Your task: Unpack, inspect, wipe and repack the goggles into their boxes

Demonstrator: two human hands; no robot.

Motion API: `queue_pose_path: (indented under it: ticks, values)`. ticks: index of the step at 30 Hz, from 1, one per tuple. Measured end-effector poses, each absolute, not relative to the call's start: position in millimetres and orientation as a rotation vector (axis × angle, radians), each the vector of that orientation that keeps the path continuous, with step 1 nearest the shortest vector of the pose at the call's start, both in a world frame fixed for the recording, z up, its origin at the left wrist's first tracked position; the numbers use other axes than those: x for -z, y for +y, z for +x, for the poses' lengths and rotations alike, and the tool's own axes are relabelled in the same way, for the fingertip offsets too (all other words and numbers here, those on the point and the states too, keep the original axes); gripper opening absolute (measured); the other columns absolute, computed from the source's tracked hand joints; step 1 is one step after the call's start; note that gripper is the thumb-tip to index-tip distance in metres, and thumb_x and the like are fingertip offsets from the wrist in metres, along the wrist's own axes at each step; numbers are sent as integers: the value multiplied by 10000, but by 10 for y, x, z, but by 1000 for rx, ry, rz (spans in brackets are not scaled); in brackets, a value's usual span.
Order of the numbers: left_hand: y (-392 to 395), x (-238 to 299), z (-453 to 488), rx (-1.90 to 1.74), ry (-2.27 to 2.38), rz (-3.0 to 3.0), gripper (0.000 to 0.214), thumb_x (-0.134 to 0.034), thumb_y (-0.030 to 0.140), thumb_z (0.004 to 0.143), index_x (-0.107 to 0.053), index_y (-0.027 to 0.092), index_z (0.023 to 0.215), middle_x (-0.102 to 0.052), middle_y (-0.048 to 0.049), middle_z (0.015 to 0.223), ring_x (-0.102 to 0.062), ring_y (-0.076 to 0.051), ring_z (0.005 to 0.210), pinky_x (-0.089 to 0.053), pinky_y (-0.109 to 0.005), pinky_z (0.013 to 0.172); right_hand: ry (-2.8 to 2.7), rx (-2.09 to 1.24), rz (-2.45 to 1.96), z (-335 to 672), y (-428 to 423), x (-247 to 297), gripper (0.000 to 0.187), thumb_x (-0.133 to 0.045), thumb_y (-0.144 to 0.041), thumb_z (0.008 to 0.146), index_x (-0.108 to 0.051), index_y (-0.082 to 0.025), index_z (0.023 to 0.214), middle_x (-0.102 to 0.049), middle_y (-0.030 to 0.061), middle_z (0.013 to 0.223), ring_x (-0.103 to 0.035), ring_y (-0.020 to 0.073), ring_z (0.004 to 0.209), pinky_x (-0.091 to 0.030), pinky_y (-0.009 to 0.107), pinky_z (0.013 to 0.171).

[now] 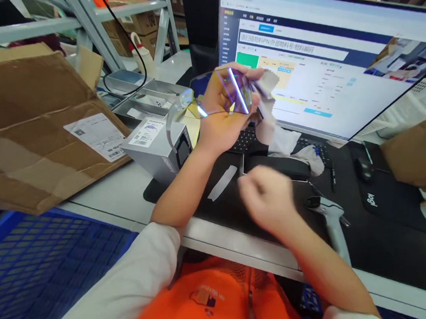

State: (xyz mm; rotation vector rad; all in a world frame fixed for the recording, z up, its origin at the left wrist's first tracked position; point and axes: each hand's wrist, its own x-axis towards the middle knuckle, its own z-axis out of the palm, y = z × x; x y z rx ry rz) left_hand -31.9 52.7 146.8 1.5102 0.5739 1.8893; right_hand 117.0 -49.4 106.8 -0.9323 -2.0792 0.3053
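My left hand (pixel 218 130) is raised in front of the monitor and wrapped round a pair of glasses (pixel 236 95) with shiny tinted lenses. One clear temple of the glasses hangs down on the left. A pale cloth (pixel 268 85) with a zigzag edge is at the fingertips of that same hand. Lower and to the right, my right hand (pixel 267 195) is curled into a fist above the black desk mat, slightly smeared by motion. What its fingers hold, if anything, is hidden. Near it lie a black glasses case (pixel 282 168) and a strip of white paper (pixel 222 182).
A grey box (pixel 151 149) with a label stands left of my forearm, beside a big cardboard parcel (pixel 34 130). The monitor (pixel 316 64) rises behind the keyboard. At right are a barcode scanner (pixel 330 218), a mouse (pixel 363 169) and brown packaging (pixel 418 153). A blue crate (pixel 57 260) sits below.
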Motion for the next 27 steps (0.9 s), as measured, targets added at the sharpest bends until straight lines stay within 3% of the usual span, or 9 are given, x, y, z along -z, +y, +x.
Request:
queue_pose_path:
  ticks: [2, 4, 6, 10, 14, 17, 19, 23, 27]
  values:
    - [516, -1483, -344, -1978, 531, 1561, 484, -819, 504, 791, -538, 285, 1119, -685, -50, 1220, -621, -261, 1271, -538, -413, 1034, -2509, -363, -941, 948, -566, -739, 168, -568, -242, 965, -715, -161, 981, -700, 78, 938, -639, 206, 887, -520, 317, 782]
    - [482, -1493, -344, -2005, 477, 1625, 421, -813, 437, 817, -553, 292, 1116, -680, -36, 1207, -639, -242, 1245, -531, -406, 1041, -2734, -332, -998, 771, -540, -393, 388, -572, -219, 962, -625, -121, 1333, -631, 168, 1338, -601, 291, 1166, -524, 387, 907]
    - [448, -1494, -334, -1969, 450, 1663, 370, -793, 377, 847, -562, 293, 1124, -674, -31, 1220, -648, -238, 1228, -553, -408, 1006, -2819, -303, -1047, 674, -451, -118, 424, -513, -213, 994, -591, -122, 1401, -540, 193, 1475, -538, 344, 1277, -516, 442, 931]
    - [448, -1468, -328, -1930, 468, 1685, 370, -804, 331, 837, -581, 289, 1130, -687, -34, 1236, -690, -244, 1102, -609, -394, 859, -2810, -359, -1005, 655, -321, 66, 363, -414, -219, 1043, -759, -122, 1104, -659, 193, 1292, -610, 305, 1144, -516, 405, 871]
    - [519, -1438, -343, -1998, 443, 1713, 380, -824, 321, 819, -614, 316, 1136, -705, -19, 1198, -698, -208, 908, -607, -371, 731, -2728, -274, -982, 784, -421, -145, 373, -430, -312, 1056, -772, -162, 1046, -699, 158, 1141, -648, 242, 980, -491, 335, 766]
    - [548, -1446, -375, -2057, 448, 1729, 411, -833, 339, 819, -608, 319, 1162, -709, -17, 1213, -696, -228, 993, -614, -412, 765, -2530, -221, -899, 1132, -518, -521, 357, -443, -327, 1057, -764, -192, 978, -697, 71, 800, -629, 186, 748, -454, 310, 686]
    - [537, -1469, -403, -2097, 464, 1726, 450, -847, 374, 811, -587, 312, 1172, -706, -2, 1233, -686, -249, 1087, -613, -486, 866, -2336, -183, -991, 1535, -532, -871, 305, -488, -309, 1040, -746, -208, 912, -692, 44, 746, -619, 172, 685, -457, 305, 665]
    - [473, -1522, -442, -2100, 464, 1672, 472, -850, 445, 798, -554, 316, 1143, -695, 22, 1240, -660, -255, 1190, -588, -500, 995, -1739, 320, -1258, 2416, -422, -1577, 188, -581, -332, 997, -760, -277, 976, -724, 58, 888, -657, 232, 821, -496, 370, 773]
    - [440, -1527, -456, -2057, 498, 1693, 534, -867, 446, 778, -525, 290, 1157, -683, 26, 1265, -641, -244, 1222, -566, -493, 1033, -1377, 867, -1044, 2586, -209, -1781, 210, -615, -292, 976, -780, -222, 1085, -683, 123, 1038, -621, 286, 1066, -464, 453, 961]
